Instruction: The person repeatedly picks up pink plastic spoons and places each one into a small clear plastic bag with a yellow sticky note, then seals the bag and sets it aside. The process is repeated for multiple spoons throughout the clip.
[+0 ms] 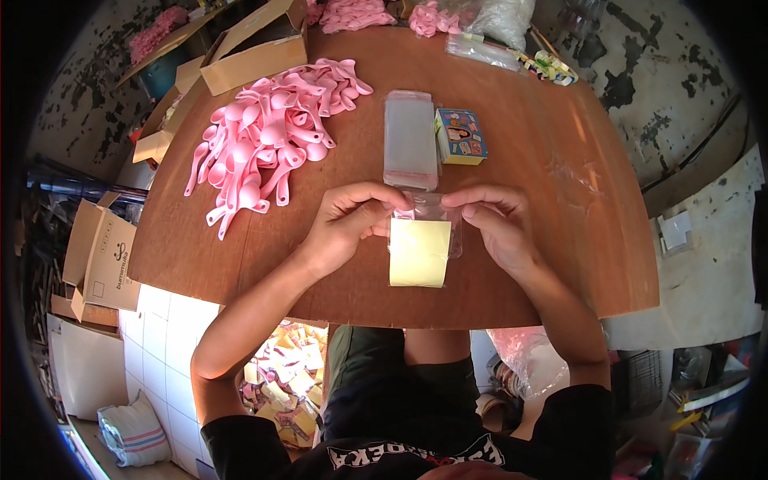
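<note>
In front of me lies a clear plastic bag with a pale yellow card in its lower part. At the bag's upper left corner my left hand pinches the plastic between thumb and forefinger. My right hand has its thumb and forefinger closed at the upper right corner. Just beyond the fingers is a stack of flat clear bags. Touching its right side sits a stack of printed cards with a blue picture on top. A heap of pink plastic spoons spreads to the left.
Open cardboard boxes stand at the table's far left. More pink spoons and plastic packs line the back edge of the brown table. Below its near edge is a pile of yellow packets. Another carton sits at left.
</note>
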Motion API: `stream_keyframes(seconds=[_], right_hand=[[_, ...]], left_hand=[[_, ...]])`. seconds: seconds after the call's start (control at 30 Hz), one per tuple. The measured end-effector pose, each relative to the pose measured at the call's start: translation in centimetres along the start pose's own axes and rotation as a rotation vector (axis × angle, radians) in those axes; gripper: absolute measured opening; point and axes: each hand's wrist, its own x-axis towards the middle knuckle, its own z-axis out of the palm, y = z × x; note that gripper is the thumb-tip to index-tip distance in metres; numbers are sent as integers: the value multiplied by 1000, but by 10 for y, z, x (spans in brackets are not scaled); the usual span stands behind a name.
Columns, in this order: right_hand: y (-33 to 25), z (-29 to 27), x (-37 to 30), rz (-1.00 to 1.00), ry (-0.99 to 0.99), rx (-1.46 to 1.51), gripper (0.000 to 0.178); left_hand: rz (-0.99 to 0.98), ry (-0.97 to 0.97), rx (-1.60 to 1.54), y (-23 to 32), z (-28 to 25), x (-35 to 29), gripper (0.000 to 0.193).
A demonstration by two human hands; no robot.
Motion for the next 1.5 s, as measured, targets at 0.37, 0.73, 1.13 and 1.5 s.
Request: stream_keyframes(seconds=[0.37, 0.73, 1.13, 1.5], right_hand=[[0, 17, -4, 92, 23, -100, 31], [-10, -2, 0, 52, -19, -75, 30], [47, -10, 32, -464, -200, -1340, 45], [46, -8, 28, -413, -148, -1297, 47]], left_hand=[[94, -13, 397, 4, 3, 7, 18], [102, -232, 569, 75, 29, -112, 28], [-662, -241, 1054, -9, 5, -255, 56], [295, -76, 1324, 55, 24, 19, 31]])
